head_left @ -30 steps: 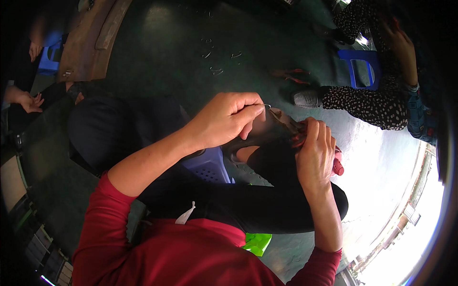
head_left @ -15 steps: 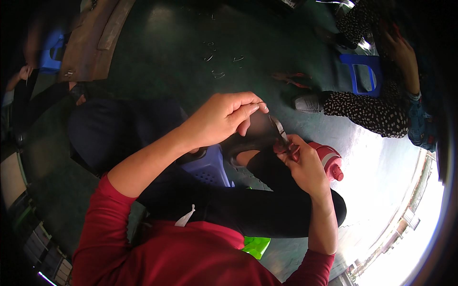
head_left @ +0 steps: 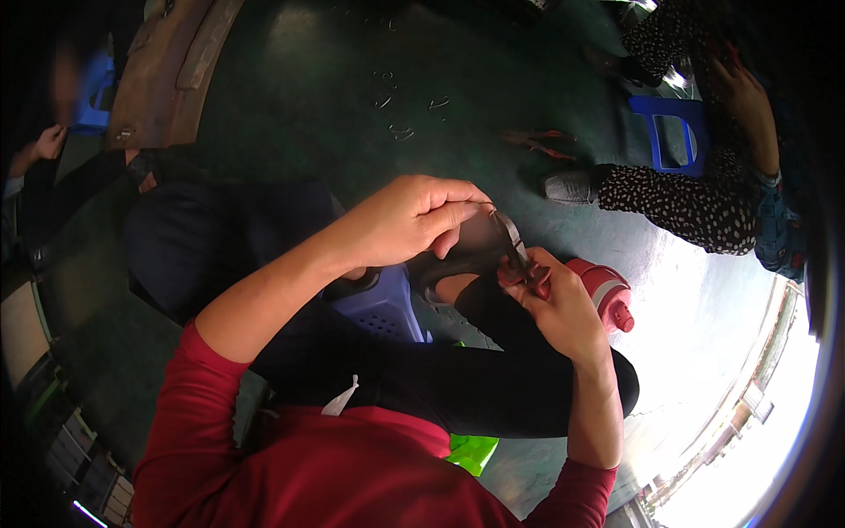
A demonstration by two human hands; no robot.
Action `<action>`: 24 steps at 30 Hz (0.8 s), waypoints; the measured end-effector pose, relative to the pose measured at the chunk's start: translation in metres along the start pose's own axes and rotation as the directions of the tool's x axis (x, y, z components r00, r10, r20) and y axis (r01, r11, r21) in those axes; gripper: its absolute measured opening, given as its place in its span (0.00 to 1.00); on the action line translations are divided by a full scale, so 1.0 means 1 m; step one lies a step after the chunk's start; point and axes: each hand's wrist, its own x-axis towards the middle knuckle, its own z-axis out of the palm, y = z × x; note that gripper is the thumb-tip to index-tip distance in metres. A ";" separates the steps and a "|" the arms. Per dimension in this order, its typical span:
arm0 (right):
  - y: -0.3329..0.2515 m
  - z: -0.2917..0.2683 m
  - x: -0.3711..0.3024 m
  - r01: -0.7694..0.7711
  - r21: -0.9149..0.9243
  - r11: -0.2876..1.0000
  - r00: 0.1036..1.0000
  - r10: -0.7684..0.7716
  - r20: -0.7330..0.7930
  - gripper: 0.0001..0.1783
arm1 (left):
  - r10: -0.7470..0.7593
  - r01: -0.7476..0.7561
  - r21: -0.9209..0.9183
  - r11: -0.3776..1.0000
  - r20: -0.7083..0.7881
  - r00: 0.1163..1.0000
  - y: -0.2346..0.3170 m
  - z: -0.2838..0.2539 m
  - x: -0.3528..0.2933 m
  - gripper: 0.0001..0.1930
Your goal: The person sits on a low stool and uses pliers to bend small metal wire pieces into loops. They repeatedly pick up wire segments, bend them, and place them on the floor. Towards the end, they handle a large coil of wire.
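Note:
In the middle of the view, my left hand (head_left: 412, 218) is closed in a pinch, thumb against forefinger. What it pinches is too small to make out; a thin dark end seems to show at the fingertips. My right hand (head_left: 568, 306) is wrapped round the red handles of a pair of pliers (head_left: 511, 236). The metal jaws point up and away, their tips right at my left fingertips. Whether they touch the fingers or grip something between them, I cannot tell. Both hands are held above my bent legs.
A red jug (head_left: 606, 292) stands beside my right hand. Below my left forearm is a blue-purple stool (head_left: 387, 308). Red-handled pliers (head_left: 544, 141) and several thin curved wire pieces (head_left: 401, 134) lie on the dark floor. People sit left and right, near a blue stool (head_left: 650, 107) and wooden boards (head_left: 158, 88).
The plier tips and my left fingertips have come together, where a small gap showed before. The plier handles have turned slightly in my right hand.

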 end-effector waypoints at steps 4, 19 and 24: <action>0.000 0.003 0.000 0.013 0.022 1.000 1.000 -0.013 -0.010 0.12 | -0.020 0.018 0.044 0.999 0.030 0.999 0.000 -0.001 -0.001 0.13; 0.000 0.005 0.005 -0.017 -0.047 0.999 0.999 0.015 -0.035 0.10 | 0.065 -0.066 -0.118 0.991 -0.014 0.998 0.000 0.013 -0.009 0.15; 0.000 -0.005 0.001 0.015 -0.025 1.000 0.999 -0.014 0.031 0.08 | 0.022 -0.012 -0.135 0.991 0.075 0.997 0.000 0.000 -0.006 0.13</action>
